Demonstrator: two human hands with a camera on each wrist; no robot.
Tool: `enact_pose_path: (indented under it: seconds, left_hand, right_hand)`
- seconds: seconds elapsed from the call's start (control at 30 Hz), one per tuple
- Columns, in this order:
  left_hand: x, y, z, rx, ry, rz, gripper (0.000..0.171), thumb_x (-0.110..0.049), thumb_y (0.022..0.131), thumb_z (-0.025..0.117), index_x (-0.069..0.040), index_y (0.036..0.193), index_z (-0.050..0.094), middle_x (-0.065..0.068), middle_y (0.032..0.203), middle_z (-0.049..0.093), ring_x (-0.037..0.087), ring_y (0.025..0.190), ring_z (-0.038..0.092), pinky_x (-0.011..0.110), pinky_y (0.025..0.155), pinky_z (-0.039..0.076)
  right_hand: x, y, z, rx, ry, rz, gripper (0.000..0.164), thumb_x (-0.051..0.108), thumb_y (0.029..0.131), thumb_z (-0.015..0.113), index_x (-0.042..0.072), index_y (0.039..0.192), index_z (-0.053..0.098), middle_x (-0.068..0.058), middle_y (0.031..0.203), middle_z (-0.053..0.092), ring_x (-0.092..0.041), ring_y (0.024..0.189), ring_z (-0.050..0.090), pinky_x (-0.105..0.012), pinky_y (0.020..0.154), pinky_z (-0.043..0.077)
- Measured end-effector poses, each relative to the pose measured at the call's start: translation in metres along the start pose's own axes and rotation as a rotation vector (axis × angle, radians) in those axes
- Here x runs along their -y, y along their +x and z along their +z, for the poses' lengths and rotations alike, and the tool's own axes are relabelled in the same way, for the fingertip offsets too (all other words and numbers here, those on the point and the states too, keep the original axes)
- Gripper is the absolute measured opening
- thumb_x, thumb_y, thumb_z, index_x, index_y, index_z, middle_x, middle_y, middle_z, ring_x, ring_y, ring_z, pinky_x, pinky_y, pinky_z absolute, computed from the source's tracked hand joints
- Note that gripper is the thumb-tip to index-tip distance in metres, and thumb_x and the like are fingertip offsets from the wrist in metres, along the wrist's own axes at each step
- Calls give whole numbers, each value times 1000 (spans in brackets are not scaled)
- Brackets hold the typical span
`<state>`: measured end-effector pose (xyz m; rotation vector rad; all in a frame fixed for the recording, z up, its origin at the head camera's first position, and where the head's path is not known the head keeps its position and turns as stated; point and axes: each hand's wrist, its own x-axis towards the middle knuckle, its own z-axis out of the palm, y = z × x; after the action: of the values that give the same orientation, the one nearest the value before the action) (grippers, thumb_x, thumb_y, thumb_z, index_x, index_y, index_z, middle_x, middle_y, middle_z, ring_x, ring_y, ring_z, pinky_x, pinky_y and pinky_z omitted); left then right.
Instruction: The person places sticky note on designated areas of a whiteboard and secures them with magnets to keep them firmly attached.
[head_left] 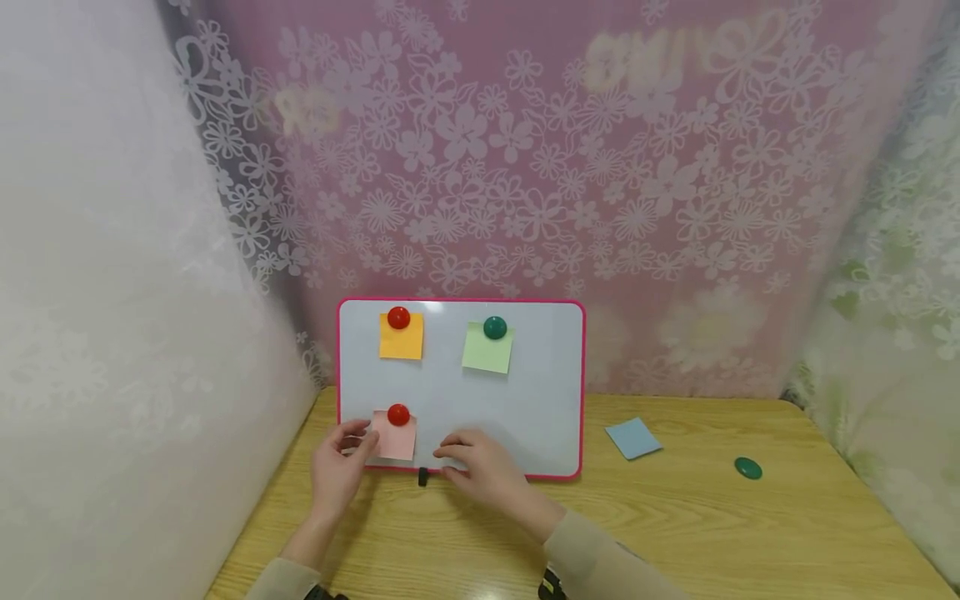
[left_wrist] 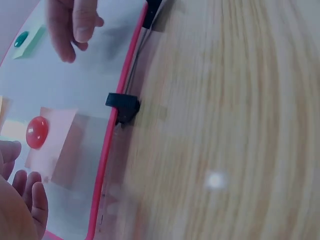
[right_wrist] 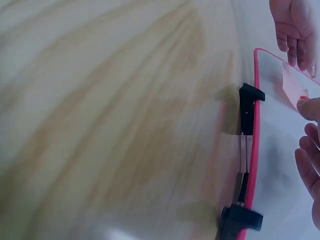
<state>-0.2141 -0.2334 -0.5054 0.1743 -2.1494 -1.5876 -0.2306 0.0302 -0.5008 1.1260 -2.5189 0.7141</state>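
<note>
A pink sticky note [head_left: 394,443] hangs near the lower left corner of a whiteboard [head_left: 543,400], with a red round magnet [head_left: 398,414] over its top edge. My left hand [head_left: 341,467] is at the note's left edge, thumb close to it and fingers loosely bent. On the note's other side, my right hand [head_left: 483,471] hovers before the board's lower part, fingers loosely bent with nothing between them. In the left wrist view, the pink note [left_wrist: 57,142] stands out from the board at its lower edge, and the left fingers [left_wrist: 39,207] lie beside it.
Higher on the board are an orange note [head_left: 401,343] under a red magnet [head_left: 398,317] and a green note [head_left: 487,354] under a green magnet [head_left: 495,327]. A blue note [head_left: 633,438] and another green magnet [head_left: 747,467] lie on the wooden table [head_left: 697,533]. Black clips [right_wrist: 251,92] hold the board's lower edge.
</note>
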Motion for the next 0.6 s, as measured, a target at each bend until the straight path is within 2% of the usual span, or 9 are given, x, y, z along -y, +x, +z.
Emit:
enact_pose_path:
  seconds: [0.1, 0.3, 0.4, 0.47, 0.6]
  left_hand:
    - [-5, -5, 1, 30, -30, -32, 23, -11, 95, 84, -4, 116, 79, 12, 102, 71, 16, 89, 66, 19, 71, 53]
    - [-17, -17, 7, 135, -95, -116, 26, -17, 97, 82, -3, 119, 77, 10, 104, 71, 19, 88, 67, 25, 75, 57]
    - [-20, -23, 11, 178, -137, -163, 25, -19, 98, 82, -2, 117, 77, 9, 102, 73, 26, 88, 70, 30, 76, 60]
    - [-21, -27, 15, 202, -170, -182, 24, -18, 98, 82, -1, 114, 77, 13, 99, 73, 31, 87, 70, 31, 75, 59]
    - [-23, -34, 20, 283, -239, -216, 25, -17, 99, 80, 3, 113, 75, 20, 96, 71, 30, 82, 69, 30, 71, 57]
  right_hand:
    - [-3, -7, -3, 3, 23, -9, 21, 16, 96, 83, 13, 117, 82, 1, 119, 72, -19, 114, 66, -31, 100, 55]
    - [-8, -20, -9, -18, 74, -28, 21, 13, 95, 84, 11, 115, 81, 1, 115, 73, -18, 110, 67, -32, 97, 56]
    - [-12, -30, -11, -27, 106, -32, 20, 12, 94, 84, 10, 114, 81, 1, 113, 73, -18, 107, 68, -33, 95, 57]
    - [-15, -38, -13, -23, 123, -23, 20, 12, 94, 84, 11, 114, 82, 3, 112, 73, -17, 105, 68, -34, 94, 57]
    - [-20, -52, -16, 36, 174, 26, 20, 14, 96, 82, 11, 116, 82, 4, 112, 73, -15, 102, 68, -33, 91, 57]
